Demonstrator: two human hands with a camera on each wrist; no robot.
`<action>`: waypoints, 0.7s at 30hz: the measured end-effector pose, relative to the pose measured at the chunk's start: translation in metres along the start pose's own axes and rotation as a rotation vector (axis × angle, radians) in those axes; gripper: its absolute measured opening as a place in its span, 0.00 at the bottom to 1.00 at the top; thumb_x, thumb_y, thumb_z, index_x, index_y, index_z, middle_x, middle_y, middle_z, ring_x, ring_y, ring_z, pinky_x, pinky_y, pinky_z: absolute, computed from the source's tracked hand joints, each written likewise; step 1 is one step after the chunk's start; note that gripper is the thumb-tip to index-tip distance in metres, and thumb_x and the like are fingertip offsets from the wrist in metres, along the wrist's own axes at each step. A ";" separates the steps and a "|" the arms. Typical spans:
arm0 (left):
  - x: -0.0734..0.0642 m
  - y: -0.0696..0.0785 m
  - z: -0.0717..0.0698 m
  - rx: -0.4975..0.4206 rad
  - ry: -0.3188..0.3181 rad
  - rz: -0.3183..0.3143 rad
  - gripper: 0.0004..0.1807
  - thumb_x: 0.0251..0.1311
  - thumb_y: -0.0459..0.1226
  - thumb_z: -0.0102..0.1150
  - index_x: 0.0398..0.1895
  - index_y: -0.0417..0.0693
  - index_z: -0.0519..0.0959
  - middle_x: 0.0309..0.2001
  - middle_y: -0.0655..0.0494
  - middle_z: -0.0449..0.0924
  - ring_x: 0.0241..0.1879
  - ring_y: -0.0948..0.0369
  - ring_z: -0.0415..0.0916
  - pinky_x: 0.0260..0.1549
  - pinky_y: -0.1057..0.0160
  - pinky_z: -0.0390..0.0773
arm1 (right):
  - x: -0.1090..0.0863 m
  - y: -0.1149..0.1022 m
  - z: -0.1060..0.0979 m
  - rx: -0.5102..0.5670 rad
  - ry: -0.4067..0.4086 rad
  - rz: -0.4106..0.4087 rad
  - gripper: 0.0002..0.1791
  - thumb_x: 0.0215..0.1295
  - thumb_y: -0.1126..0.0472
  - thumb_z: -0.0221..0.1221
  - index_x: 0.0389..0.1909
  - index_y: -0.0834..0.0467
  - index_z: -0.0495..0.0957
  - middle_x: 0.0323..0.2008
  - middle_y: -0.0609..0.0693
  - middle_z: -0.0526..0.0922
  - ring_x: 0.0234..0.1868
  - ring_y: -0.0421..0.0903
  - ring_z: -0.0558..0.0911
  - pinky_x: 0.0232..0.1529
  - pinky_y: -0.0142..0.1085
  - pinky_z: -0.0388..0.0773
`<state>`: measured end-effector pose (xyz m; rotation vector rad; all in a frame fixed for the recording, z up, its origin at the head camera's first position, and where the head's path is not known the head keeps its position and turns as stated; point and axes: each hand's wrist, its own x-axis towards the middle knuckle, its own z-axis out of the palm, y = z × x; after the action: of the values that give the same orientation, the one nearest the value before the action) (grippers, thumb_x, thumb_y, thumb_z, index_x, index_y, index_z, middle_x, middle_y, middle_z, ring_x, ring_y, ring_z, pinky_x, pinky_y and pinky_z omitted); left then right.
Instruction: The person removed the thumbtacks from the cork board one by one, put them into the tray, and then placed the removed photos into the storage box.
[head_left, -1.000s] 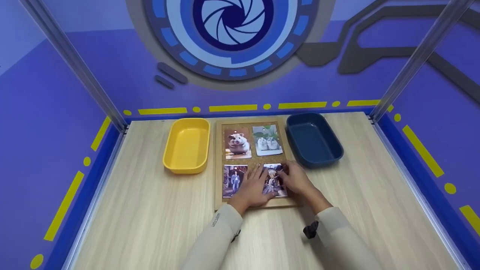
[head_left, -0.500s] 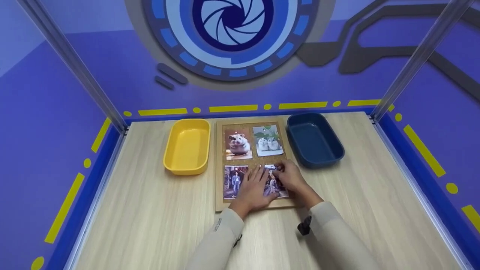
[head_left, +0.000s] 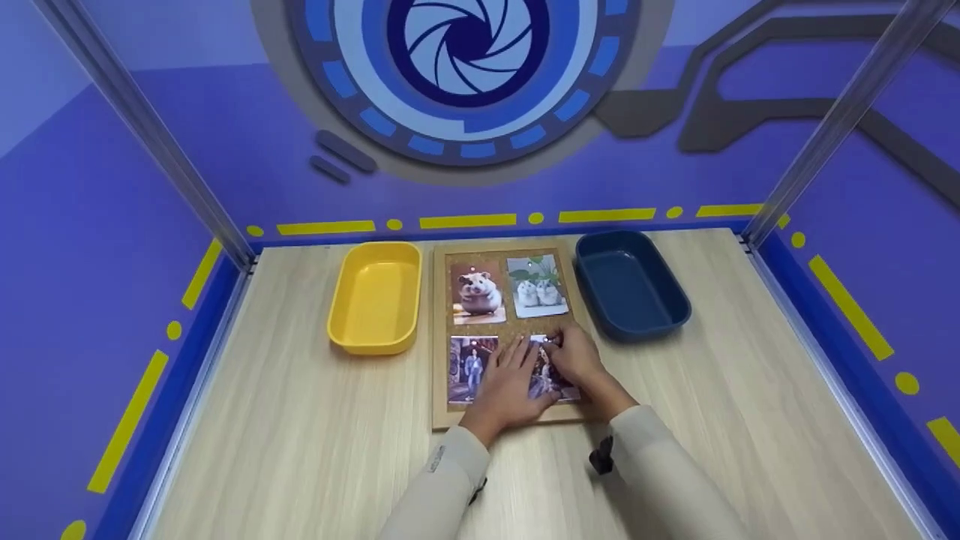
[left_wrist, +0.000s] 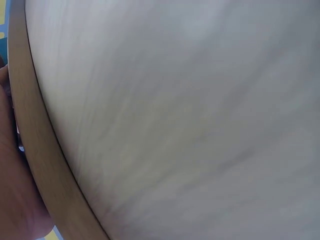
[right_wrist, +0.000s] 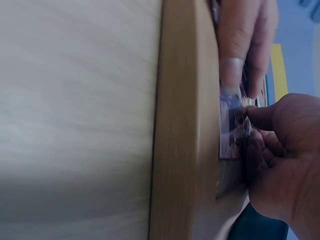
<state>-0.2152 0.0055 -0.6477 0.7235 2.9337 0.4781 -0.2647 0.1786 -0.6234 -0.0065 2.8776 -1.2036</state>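
A wood-framed cork board [head_left: 441, 375] lies on the table with several photos on it. My left hand [head_left: 510, 390] lies with extended fingers over the lower part, resting on the lower right photo [head_left: 541, 375] and overlapping the lower left photo [head_left: 466, 369]. At the top of the lower right photo, my right hand [head_left: 579, 356] has thumb and fingers bent together, pinching what looks like a small push pin, mostly hidden by the fingers. In the right wrist view the thumb [right_wrist: 262, 117] meets the fingers just above the photo. Above are a hamster photo [head_left: 478, 292] and a two-hamster photo [head_left: 538, 289].
A yellow tray [head_left: 409, 330] stands left of the board, and a dark blue tray [head_left: 679, 307] stands to its right, close to the frame. Printed panels wall in the wooden table [head_left: 300, 450] at the back and sides.
My right hand has shifted slightly left along the top of the lower right photo, its fingers drawing in. My left hand has stayed in place on the board.
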 end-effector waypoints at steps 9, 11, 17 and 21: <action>0.001 -0.001 0.005 0.027 -0.025 -0.013 0.55 0.70 0.75 0.39 0.88 0.50 0.47 0.89 0.49 0.40 0.89 0.51 0.39 0.88 0.44 0.41 | 0.001 -0.001 0.002 -0.050 0.013 0.008 0.05 0.67 0.65 0.68 0.37 0.63 0.81 0.28 0.52 0.81 0.32 0.49 0.78 0.34 0.40 0.73; 0.001 -0.001 0.007 0.024 -0.023 -0.016 0.54 0.71 0.74 0.38 0.88 0.51 0.48 0.89 0.49 0.41 0.89 0.51 0.40 0.88 0.44 0.42 | 0.002 -0.001 0.002 -0.056 0.012 0.015 0.06 0.68 0.65 0.68 0.36 0.62 0.80 0.29 0.53 0.82 0.33 0.49 0.79 0.35 0.41 0.74; 0.002 -0.001 0.006 0.023 0.011 -0.018 0.51 0.73 0.72 0.39 0.87 0.50 0.52 0.88 0.48 0.47 0.88 0.50 0.46 0.87 0.43 0.46 | 0.005 -0.004 0.003 -0.074 0.019 0.011 0.08 0.69 0.64 0.66 0.31 0.60 0.78 0.29 0.53 0.81 0.34 0.51 0.80 0.35 0.42 0.74; 0.002 0.000 0.005 0.036 0.005 -0.027 0.52 0.73 0.72 0.39 0.88 0.50 0.52 0.88 0.49 0.47 0.89 0.50 0.45 0.87 0.44 0.46 | 0.006 -0.004 0.003 -0.092 0.018 0.004 0.08 0.69 0.64 0.66 0.31 0.60 0.77 0.29 0.53 0.82 0.34 0.51 0.81 0.35 0.42 0.75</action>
<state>-0.2164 0.0077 -0.6525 0.6872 2.9595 0.4263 -0.2706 0.1730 -0.6228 0.0082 2.9450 -1.0750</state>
